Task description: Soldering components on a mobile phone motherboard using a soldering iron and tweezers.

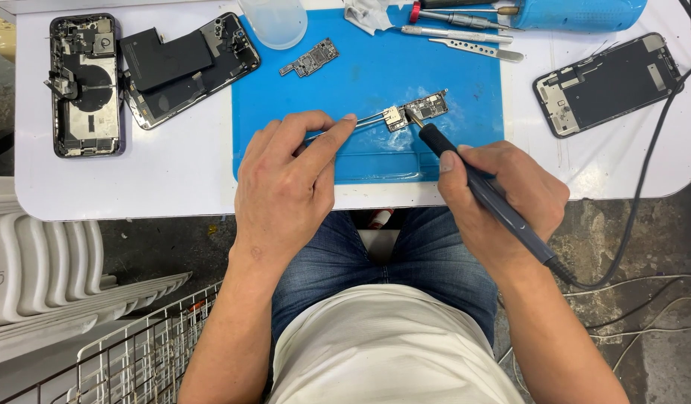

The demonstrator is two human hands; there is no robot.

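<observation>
Head view, circuit board [420, 110] just beyond both hands, left hand [286, 187] pinching tweezers [360, 123], right hand [502, 196] gripping soldering iron [480, 187].

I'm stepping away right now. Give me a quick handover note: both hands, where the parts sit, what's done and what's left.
Left hand: grips tweezers that pin the small circuit board on the blue mat.
Right hand: holds the corded soldering iron, tip on the board's near edge.
Second board lies further back on the mat.
Done: three phones lie opened.
Left: rework on the pinned board appears unfinished.
</observation>
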